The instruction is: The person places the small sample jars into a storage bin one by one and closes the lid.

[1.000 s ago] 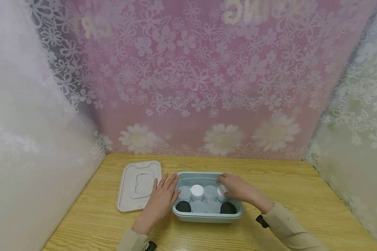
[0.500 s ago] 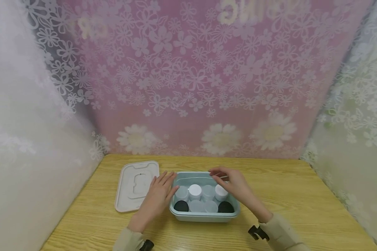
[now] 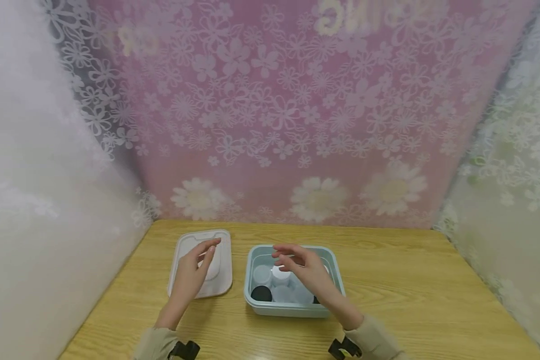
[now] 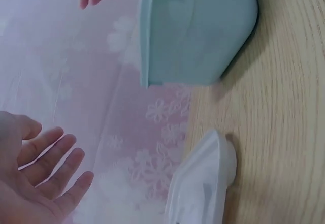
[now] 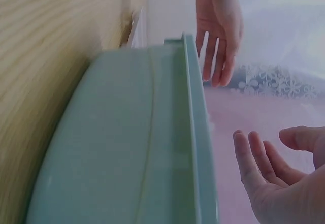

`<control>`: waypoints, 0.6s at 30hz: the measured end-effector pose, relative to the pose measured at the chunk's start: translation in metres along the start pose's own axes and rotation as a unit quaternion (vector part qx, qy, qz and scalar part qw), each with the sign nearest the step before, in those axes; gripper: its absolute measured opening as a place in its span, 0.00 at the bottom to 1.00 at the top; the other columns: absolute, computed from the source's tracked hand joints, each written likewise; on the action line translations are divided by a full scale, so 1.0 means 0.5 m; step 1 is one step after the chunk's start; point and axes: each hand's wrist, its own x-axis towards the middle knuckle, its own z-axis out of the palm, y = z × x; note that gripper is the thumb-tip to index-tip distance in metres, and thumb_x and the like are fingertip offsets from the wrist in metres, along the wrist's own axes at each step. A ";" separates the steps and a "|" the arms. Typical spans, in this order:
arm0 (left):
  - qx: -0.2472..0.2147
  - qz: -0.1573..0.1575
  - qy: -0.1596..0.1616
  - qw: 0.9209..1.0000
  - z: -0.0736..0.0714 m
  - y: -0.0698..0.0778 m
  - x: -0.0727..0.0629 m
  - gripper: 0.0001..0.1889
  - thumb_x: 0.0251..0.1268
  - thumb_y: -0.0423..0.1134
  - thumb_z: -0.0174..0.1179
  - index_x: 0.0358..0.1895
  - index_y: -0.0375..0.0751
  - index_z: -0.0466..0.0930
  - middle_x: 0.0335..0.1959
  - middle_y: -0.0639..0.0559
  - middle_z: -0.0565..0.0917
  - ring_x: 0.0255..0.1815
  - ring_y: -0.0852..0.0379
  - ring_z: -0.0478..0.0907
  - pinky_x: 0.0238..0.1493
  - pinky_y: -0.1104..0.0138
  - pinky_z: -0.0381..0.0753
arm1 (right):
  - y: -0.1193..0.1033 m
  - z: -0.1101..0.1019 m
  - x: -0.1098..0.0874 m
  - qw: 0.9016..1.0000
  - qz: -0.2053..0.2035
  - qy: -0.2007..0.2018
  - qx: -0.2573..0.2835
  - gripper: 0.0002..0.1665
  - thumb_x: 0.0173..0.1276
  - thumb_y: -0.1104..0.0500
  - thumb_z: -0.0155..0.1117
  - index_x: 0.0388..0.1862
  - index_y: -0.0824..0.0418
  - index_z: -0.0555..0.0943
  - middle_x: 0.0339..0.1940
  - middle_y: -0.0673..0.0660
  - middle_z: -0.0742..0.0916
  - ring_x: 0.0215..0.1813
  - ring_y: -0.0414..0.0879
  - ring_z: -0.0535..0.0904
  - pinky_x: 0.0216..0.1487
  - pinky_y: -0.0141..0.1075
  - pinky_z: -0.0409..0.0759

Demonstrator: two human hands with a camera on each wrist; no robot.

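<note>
A light blue plastic box [image 3: 292,311] stands on the table, holding several round-capped jars. Among them I see a black cap [image 3: 262,293], a pale translucent cap [image 3: 262,274] and a white cap [image 3: 280,276]; others are partly hidden by my right hand. That right hand [image 3: 314,276] hovers over the box, fingers loosely bent, holding nothing. To the left lies a white lid [image 3: 225,272], flat on the table. Above it hangs my left hand [image 3: 190,275], also holding nothing; the left wrist view shows its fingers [image 4: 58,165] spread and relaxed.
The wooden table [image 3: 409,280] carries the box and lid. A pink flowered curtain [image 3: 270,125] closes off the back, and pale flowered sheets [image 3: 517,200] hang at the sides. Each wrist wears a black strap mount [image 3: 344,348].
My left hand has left the box's left rim and moved left over the lid. My right hand has come away from the white-capped jar at the right and moved left above the box.
</note>
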 end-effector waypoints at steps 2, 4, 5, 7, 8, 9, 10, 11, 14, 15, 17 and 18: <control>-0.036 -0.038 0.007 0.999 -0.021 -0.018 -0.004 0.15 0.81 0.40 0.52 0.61 0.40 0.83 0.58 0.45 0.85 0.58 0.46 0.83 0.53 0.58 0.85 | -0.002 0.015 0.003 1.000 0.012 -0.008 0.022 0.21 0.79 0.57 0.59 0.67 0.62 0.78 0.57 0.65 0.85 0.54 0.54 0.86 0.55 0.43 0.84; -0.062 -0.074 0.014 0.995 -0.041 -0.037 -0.009 0.16 0.81 0.41 0.52 0.60 0.39 0.82 0.58 0.44 0.85 0.58 0.46 0.83 0.51 0.66 0.85 | -0.003 0.029 0.006 0.998 0.026 -0.020 0.044 0.23 0.80 0.55 0.58 0.68 0.63 0.77 0.59 0.67 0.84 0.57 0.60 0.84 0.57 0.42 0.84; -0.068 -0.085 0.019 0.994 -0.049 -0.047 -0.011 0.16 0.81 0.40 0.53 0.60 0.38 0.82 0.57 0.42 0.85 0.57 0.46 0.83 0.50 0.69 0.84 | -0.004 0.037 0.008 0.998 0.032 -0.024 0.052 0.24 0.80 0.55 0.58 0.69 0.64 0.76 0.60 0.68 0.83 0.58 0.62 0.83 0.58 0.43 0.83; -0.063 -0.110 0.032 0.991 -0.066 -0.066 -0.016 0.15 0.80 0.38 0.54 0.60 0.35 0.82 0.56 0.39 0.85 0.54 0.52 0.85 0.47 0.75 0.83 | -0.003 0.051 0.012 0.996 0.042 -0.037 0.066 0.26 0.80 0.54 0.57 0.70 0.65 0.74 0.61 0.69 0.82 0.59 0.61 0.83 0.59 0.44 0.82; -0.050 -0.120 0.039 0.991 -0.073 -0.075 -0.018 0.15 0.79 0.37 0.55 0.59 0.34 0.82 0.55 0.39 0.85 0.52 0.54 0.85 0.45 0.78 0.82 | -0.003 0.058 0.014 0.996 0.044 -0.042 0.071 0.26 0.80 0.54 0.57 0.70 0.66 0.74 0.62 0.70 0.82 0.59 0.61 0.83 0.59 0.44 0.82; -0.032 -0.129 0.045 0.990 -0.080 -0.083 -0.019 0.14 0.79 0.36 0.55 0.58 0.33 0.82 0.54 0.38 0.86 0.51 0.54 0.85 0.44 0.80 0.81 | -0.004 0.066 0.016 0.995 0.047 -0.048 0.077 0.26 0.80 0.54 0.57 0.71 0.66 0.74 0.62 0.70 0.82 0.59 0.60 0.83 0.60 0.45 0.82; -0.009 -0.137 0.047 0.989 -0.088 -0.092 -0.021 0.14 0.78 0.34 0.56 0.58 0.33 0.83 0.54 0.38 0.86 0.50 0.54 0.85 0.43 0.81 0.80 | -0.004 0.075 0.018 0.994 0.049 -0.052 0.082 0.27 0.80 0.55 0.57 0.71 0.67 0.73 0.62 0.70 0.82 0.59 0.60 0.83 0.60 0.46 0.82; 0.014 -0.145 0.047 0.988 -0.094 -0.101 -0.022 0.13 0.77 0.33 0.57 0.57 0.32 0.83 0.53 0.37 0.86 0.50 0.53 0.85 0.43 0.80 0.80 | -0.004 0.083 0.020 0.993 0.050 -0.057 0.087 0.26 0.81 0.55 0.56 0.71 0.67 0.73 0.62 0.70 0.82 0.59 0.59 0.83 0.60 0.46 0.82; 0.075 -0.164 0.025 0.983 -0.111 -0.124 -0.031 0.13 0.74 0.31 0.58 0.57 0.31 0.82 0.54 0.35 0.85 0.53 0.42 0.84 0.48 0.69 0.83 | -0.009 0.110 0.024 0.992 0.048 -0.071 0.096 0.26 0.81 0.56 0.55 0.71 0.67 0.73 0.62 0.70 0.82 0.60 0.61 0.82 0.61 0.44 0.82; 0.090 -0.166 0.014 0.982 -0.115 -0.131 -0.034 0.14 0.74 0.31 0.59 0.57 0.29 0.82 0.54 0.34 0.85 0.54 0.38 0.83 0.50 0.63 0.84 | -0.011 0.119 0.025 0.991 0.049 -0.075 0.095 0.26 0.81 0.56 0.54 0.71 0.67 0.72 0.62 0.68 0.82 0.60 0.61 0.82 0.61 0.45 0.81; 0.106 -0.175 -0.007 0.979 -0.122 -0.141 -0.043 0.15 0.72 0.30 0.59 0.57 0.27 0.80 0.55 0.31 0.84 0.54 0.35 0.83 0.53 0.52 0.83 | -0.013 0.136 0.027 0.991 0.048 -0.082 0.095 0.25 0.82 0.56 0.54 0.71 0.67 0.72 0.62 0.67 0.82 0.61 0.63 0.81 0.61 0.44 0.81; 0.112 -0.179 -0.017 0.977 -0.124 -0.145 -0.046 0.16 0.71 0.30 0.60 0.58 0.25 0.80 0.55 0.29 0.83 0.54 0.34 0.82 0.54 0.48 0.82 | -0.014 0.144 0.028 0.991 0.048 -0.084 0.094 0.25 0.82 0.56 0.54 0.71 0.67 0.73 0.61 0.66 0.83 0.61 0.63 0.81 0.61 0.45 0.81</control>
